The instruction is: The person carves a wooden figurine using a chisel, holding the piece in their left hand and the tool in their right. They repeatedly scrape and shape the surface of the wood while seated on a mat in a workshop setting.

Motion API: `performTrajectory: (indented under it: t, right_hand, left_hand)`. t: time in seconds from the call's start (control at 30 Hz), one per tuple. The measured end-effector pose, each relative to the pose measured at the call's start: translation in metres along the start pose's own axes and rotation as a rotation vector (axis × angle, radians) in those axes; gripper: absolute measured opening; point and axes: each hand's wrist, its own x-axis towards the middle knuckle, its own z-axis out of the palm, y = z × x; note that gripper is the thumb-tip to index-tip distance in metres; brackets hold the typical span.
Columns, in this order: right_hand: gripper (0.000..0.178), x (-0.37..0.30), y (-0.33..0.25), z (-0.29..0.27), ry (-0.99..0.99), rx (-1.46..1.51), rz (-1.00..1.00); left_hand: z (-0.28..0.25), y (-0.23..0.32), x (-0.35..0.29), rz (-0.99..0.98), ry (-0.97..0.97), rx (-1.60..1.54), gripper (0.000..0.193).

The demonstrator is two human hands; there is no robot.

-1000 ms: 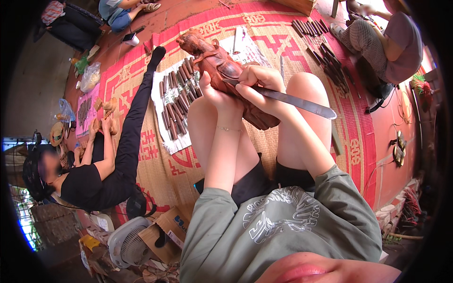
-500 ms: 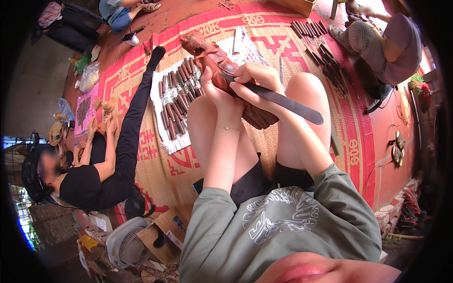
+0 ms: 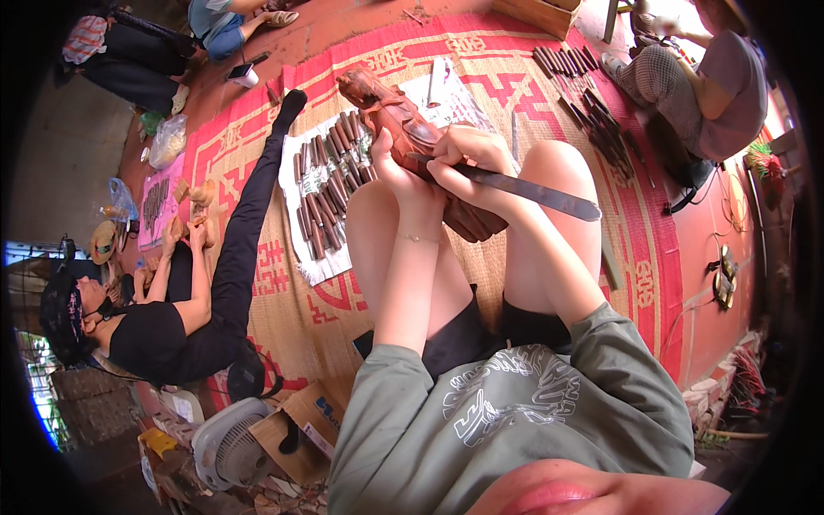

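Note:
A reddish-brown carved wooden figure leans between my bare knees, its base low between my thighs. My left hand is closed around its side. In my right hand is a long flat metal file, its near end sticking out over my right knee. The file's other end lies against the carving; the exact contact is partly hidden by my fingers. Just beyond my left knee, several wooden-handled carving chisels lie in rows on a white printed cloth.
A red and tan woven mat lies under me. More tools are spread at the right. At left a person in black holds a light wooden carving; another person sits far right. A fan and cardboard box stand lower left.
The view has shifted slightly, so the scene sits a little lower and to the right. The file has turned a little and now shines along its blade. Both hands keep their hold.

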Motion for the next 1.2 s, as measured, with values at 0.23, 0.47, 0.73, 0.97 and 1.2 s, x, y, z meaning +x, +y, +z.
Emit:
performTrajectory:
  t: [0.23, 0.47, 0.73, 0.97, 1.2]
  right_hand:
    - [0.016, 0.000, 0.000, 0.000, 0.004, 0.025, 0.025]
    - [0.016, 0.013, -0.028, -0.022, -0.012, 0.324, 0.461]
    - [0.012, 0.036, 0.026, -0.045, -0.270, 0.344, 0.477]
    - [0.019, 0.085, 0.030, -0.042, -0.386, 0.215, 0.445]
    - [0.016, 0.066, 0.042, -0.020, -0.428, -0.079, 0.475]
  left_hand:
    - [0.003, 0.001, -0.003, -0.014, -0.031, 0.005, 0.056]
    - [0.015, 0.000, -0.003, 0.032, 0.104, 0.025, 0.050]
    - [-0.009, -0.005, 0.017, -0.036, 0.151, 0.031, 0.051]
    - [-0.012, -0.001, 0.014, -0.047, 0.081, 0.036, 0.043]
    - [-0.013, -0.007, 0.018, -0.077, 0.096, -0.006, 0.039]
